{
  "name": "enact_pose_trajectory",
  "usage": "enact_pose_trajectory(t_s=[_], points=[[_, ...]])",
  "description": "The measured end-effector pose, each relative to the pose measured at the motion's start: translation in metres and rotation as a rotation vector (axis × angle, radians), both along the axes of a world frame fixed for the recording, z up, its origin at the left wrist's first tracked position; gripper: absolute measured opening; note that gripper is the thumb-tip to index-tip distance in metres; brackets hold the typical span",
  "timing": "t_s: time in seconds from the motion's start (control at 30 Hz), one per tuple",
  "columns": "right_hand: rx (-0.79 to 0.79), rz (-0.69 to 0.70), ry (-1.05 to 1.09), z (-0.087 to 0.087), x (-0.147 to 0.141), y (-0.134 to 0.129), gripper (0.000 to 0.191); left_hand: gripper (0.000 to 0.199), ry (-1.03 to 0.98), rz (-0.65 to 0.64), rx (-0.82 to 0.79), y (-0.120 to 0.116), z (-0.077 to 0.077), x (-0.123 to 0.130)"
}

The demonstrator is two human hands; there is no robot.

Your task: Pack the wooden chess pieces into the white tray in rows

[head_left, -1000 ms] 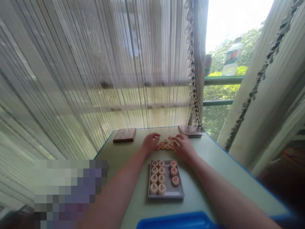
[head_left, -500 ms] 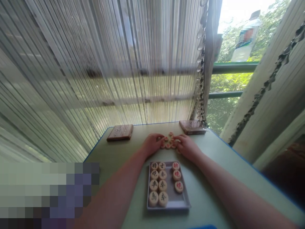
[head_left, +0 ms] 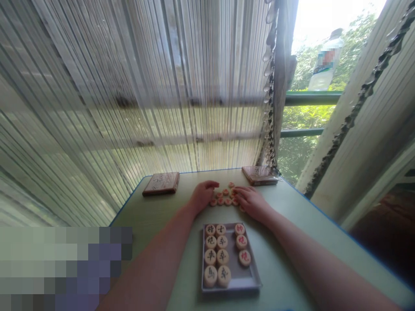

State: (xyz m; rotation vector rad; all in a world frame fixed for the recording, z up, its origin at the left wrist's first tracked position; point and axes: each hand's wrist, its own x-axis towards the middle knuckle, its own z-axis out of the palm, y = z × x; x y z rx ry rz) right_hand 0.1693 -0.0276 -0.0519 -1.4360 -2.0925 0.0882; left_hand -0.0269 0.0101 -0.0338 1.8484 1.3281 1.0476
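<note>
Several round xiangqi pieces (head_left: 225, 192) with red characters lie grouped on the far part of the table, in rows with one piece at the back. My left hand (head_left: 203, 194) is just left of the group, its fingers apart and pointing right, with nothing seen in them. At the group's right edge rests my right hand (head_left: 251, 200), fingers stretched out and touching the pieces there, partly covering them. A shallow grey tray (head_left: 238, 278) lies between my forearms. It holds two columns of black-marked pieces (head_left: 222, 257) and three red-marked pieces (head_left: 241, 242).
A flat brown box (head_left: 161, 183) lies at the table's far left corner, and another brown box (head_left: 260, 175) at the far right. String curtains (head_left: 194, 86) hang beyond the table (head_left: 155, 216). A bottle (head_left: 325, 60) stands on the window rail (head_left: 313, 98).
My left hand has moved left, away from the pieces, uncovering those at the group's left end. My right hand stays at the right side. The view has shifted slightly.
</note>
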Motion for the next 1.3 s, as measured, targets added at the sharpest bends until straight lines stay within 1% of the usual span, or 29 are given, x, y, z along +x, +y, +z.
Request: enact_pose_trajectory(t_s=[0.1, 0.2, 0.27, 0.37, 0.5, 0.57, 0.63, 0.73, 0.8, 0.9, 1.0, 1.07, 1.17, 1.23, 1.3], points=[[-0.024, -0.001, 0.023, 0.000, 0.001, -0.001, 0.038, 0.038, -0.093, 0.002, -0.054, -0.001, 0.003, -0.002], [-0.033, -0.005, 0.061, 0.002, 0.002, -0.003, 0.039, 0.041, -0.036, -0.057, -0.137, -0.005, 0.004, -0.002], [-0.033, 0.019, 0.071, 0.003, 0.002, -0.004, 0.035, 0.040, 0.018, -0.101, -0.147, -0.009, 0.004, -0.001], [-0.034, 0.017, 0.103, 0.003, 0.002, -0.004, 0.032, 0.037, 0.074, -0.143, -0.095, -0.012, 0.004, -0.001], [-0.057, -0.056, 0.145, 0.006, 0.004, -0.004, 0.038, 0.033, 0.117, -0.176, -0.080, -0.011, 0.004, -0.003], [-0.063, -0.088, 0.138, 0.008, 0.005, -0.006, 0.037, 0.031, 0.127, -0.187, -0.064, -0.009, 0.002, -0.004], [-0.067, -0.087, 0.123, 0.010, 0.005, -0.008, 0.034, 0.032, 0.149, -0.215, -0.003, -0.007, -0.001, -0.004], [-0.063, -0.055, 0.105, 0.013, 0.004, -0.012, 0.031, 0.027, 0.225, -0.264, 0.152, -0.005, -0.004, -0.005], [-0.053, -0.051, 0.099, 0.014, 0.002, -0.014, 0.032, 0.029, 0.272, -0.262, 0.223, -0.005, -0.004, -0.005], [-0.045, -0.049, 0.102, 0.014, 0.001, -0.015, 0.031, 0.032, 0.316, -0.248, 0.221, -0.007, -0.001, -0.006], [-0.035, -0.050, 0.108, 0.014, 0.002, -0.015, 0.030, 0.025, 0.337, -0.260, 0.188, -0.007, 0.000, -0.006], [-0.015, -0.049, 0.105, 0.014, 0.003, -0.014, 0.030, 0.023, 0.316, -0.266, 0.182, -0.008, 0.000, -0.005], [0.035, -0.046, 0.088, 0.015, 0.005, -0.015, 0.029, 0.020, 0.205, -0.242, 0.136, -0.009, 0.001, -0.004], [0.083, -0.034, 0.086, 0.017, 0.004, -0.017, 0.028, 0.019, 0.083, -0.184, 0.081, -0.010, 0.003, -0.003], [0.130, 0.002, 0.105, 0.020, 0.002, -0.021, 0.025, 0.022, -0.058, -0.099, 0.032, -0.013, 0.006, 0.000]])
